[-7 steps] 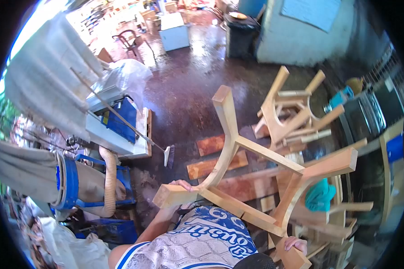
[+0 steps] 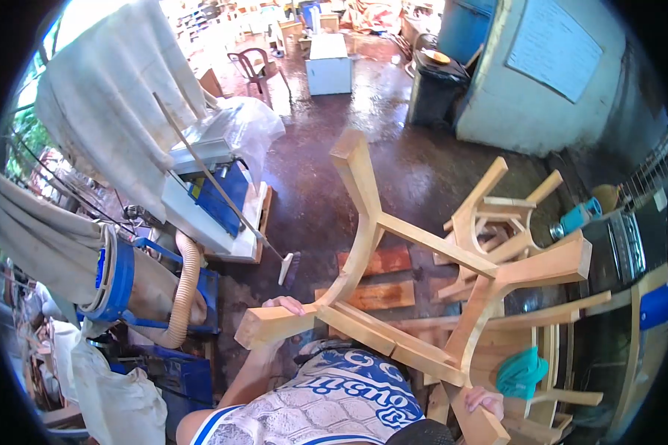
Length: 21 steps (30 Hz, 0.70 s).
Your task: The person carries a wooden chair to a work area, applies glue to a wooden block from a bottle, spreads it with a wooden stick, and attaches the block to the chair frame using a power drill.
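A pale wooden frame with curved sides, straight crossbars and splayed legs is held in front of my body. My left hand is wrapped round its near left leg, fingers over the top. At the lower right, my right hand grips the near right leg. The far left leg points up and away, and the far right leg sticks out to the right. Part of each hand is hidden behind the wood.
More wooden frames stand at the right, near a teal cloth. Reddish boards lie on the wet floor. On the left are a squeegee, a ribbed hose and a white-and-blue machine. A black bin stands farther back.
The view has shifted, so the room sits lower and more to the right. The held frame has moved slightly left in view, with both hands still on its legs.
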Each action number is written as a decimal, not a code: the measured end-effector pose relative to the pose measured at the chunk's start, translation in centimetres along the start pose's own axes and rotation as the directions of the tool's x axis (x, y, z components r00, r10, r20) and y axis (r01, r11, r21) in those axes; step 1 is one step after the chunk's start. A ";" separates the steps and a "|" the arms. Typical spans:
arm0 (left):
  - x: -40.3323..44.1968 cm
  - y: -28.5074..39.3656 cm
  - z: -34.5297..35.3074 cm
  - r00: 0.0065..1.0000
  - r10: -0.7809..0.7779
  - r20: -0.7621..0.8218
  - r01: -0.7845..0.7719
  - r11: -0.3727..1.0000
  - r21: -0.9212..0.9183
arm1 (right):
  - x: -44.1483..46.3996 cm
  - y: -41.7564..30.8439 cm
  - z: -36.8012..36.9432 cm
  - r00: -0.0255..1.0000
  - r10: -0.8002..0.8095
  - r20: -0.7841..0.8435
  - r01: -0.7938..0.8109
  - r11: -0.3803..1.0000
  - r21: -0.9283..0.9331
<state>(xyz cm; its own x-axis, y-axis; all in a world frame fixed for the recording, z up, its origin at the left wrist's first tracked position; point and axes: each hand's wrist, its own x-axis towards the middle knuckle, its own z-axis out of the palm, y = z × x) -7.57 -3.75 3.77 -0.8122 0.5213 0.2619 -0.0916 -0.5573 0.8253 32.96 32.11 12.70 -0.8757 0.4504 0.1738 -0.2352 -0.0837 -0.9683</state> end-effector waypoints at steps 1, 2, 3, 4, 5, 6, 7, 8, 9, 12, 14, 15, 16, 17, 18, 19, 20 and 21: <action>1.1 0.9 0.3 0.999 0.012 -0.031 -0.012 1.000 0.019 | 1.7 0.6 -0.6 0.996 -0.013 0.085 0.017 0.999 -0.048; 2.2 1.5 0.6 0.998 0.024 -0.062 -0.021 0.999 0.037 | 3.7 0.9 -0.8 0.995 -0.022 0.099 0.026 0.999 -0.038; 3.1 1.5 0.7 0.997 0.037 -0.069 -0.034 0.998 0.045 | 5.9 0.9 -0.8 0.993 -0.038 0.114 0.042 0.999 -0.027; 3.8 1.6 0.7 0.993 0.034 -0.111 -0.028 0.998 0.056 | 7.8 1.1 -1.0 0.990 -0.050 0.129 0.052 0.999 -0.013; 4.7 1.4 0.8 0.988 0.035 -0.151 -0.026 0.998 0.063 | 9.6 1.9 -1.7 0.988 -0.054 0.145 0.056 0.998 -0.006; 5.9 1.2 0.6 0.987 0.059 -0.150 -0.048 0.996 0.074 | 11.4 3.1 -2.6 0.986 -0.055 0.155 0.054 0.998 0.011; 6.7 1.0 0.2 0.987 0.069 -0.148 -0.060 0.996 0.066 | 13.2 4.2 -3.4 0.986 -0.046 0.162 0.042 0.999 0.027; 7.9 0.4 0.3 0.984 0.080 -0.157 -0.069 0.995 0.076 | 15.2 5.2 -4.5 0.985 -0.037 0.168 0.030 0.999 0.041; 9.1 -0.3 0.4 0.982 0.092 -0.166 -0.078 0.993 0.087 | 17.2 6.5 -5.6 0.985 -0.026 0.172 0.017 0.998 0.056; 14.0 -2.4 0.5 0.971 0.128 -0.200 -0.089 0.977 0.192 | 24.2 9.9 -9.2 0.986 0.002 0.168 -0.022 0.993 0.116; 18.8 -3.5 0.4 0.967 0.121 -0.226 -0.068 0.971 0.229 | 29.8 11.8 -11.9 0.983 0.018 0.182 -0.047 0.986 0.160; 21.5 -3.8 0.2 0.963 0.102 -0.250 -0.035 0.966 0.258 | 32.4 12.6 -13.1 0.981 0.018 0.194 -0.053 0.983 0.175; 24.1 -4.0 0.2 0.962 0.115 -0.247 -0.048 0.964 0.263 | 35.7 12.8 -14.3 0.952 0.040 0.303 -0.095 0.981 0.170; 27.1 -4.1 0.6 0.959 0.080 -0.272 -0.015 0.972 0.236 | 39.3 12.5 -15.1 0.911 0.061 0.408 -0.135 0.978 0.156; 29.9 -4.6 0.9 0.954 0.044 -0.298 0.019 0.979 0.204 | 42.2 12.3 -15.5 0.902 0.063 0.427 -0.140 0.979 0.152; 32.6 -5.0 1.2 0.960 0.092 -0.263 -0.008 0.953 0.304 | 45.1 12.4 -15.6 0.898 0.062 0.436 -0.138 0.980 0.146; 35.3 -5.1 1.3 0.956 0.096 -0.278 -0.009 0.954 0.300 | 48.5 12.1 -15.1 0.892 0.064 0.447 -0.142 0.979 0.144; 37.9 -5.1 1.3 0.962 0.069 -0.264 0.035 0.928 0.370 | 52.1 11.7 -14.6 0.885 0.069 0.461 -0.147 0.980 0.136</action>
<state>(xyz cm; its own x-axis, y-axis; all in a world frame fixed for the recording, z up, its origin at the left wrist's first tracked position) -37.13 19.71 10.17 -0.9397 0.2924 0.1772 0.1002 -0.2600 0.9604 -9.26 67.56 7.85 -0.9853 -0.0167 0.1700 -0.1593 -0.2690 -0.9499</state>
